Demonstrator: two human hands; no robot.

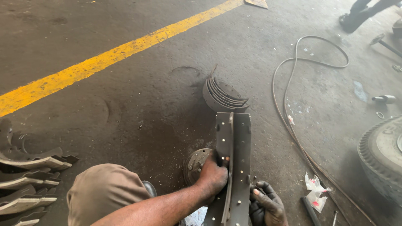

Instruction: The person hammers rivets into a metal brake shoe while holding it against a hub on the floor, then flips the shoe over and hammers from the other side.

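Gripping the curved brake shoe, left hand clenched on its rib, right hand at its edge, grasp unclear.

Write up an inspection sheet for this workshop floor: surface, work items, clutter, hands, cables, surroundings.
Surface: dark, stained concrete floor with a yellow painted line crossing it.
Job's things: curved metal brake shoe held upright; a round metal part on the floor behind it.
Clutter: stack of curved linings beyond the shoe; more brake shoes piled at far left; torn plastic packets; a dark tool handle.
Grippers: left hand grips the shoe's centre web; right hand rests at its right edge, grip unclear.
Cables: a long hose loops across the floor.
Surroundings: a tyre at right; another person's foot at top right.
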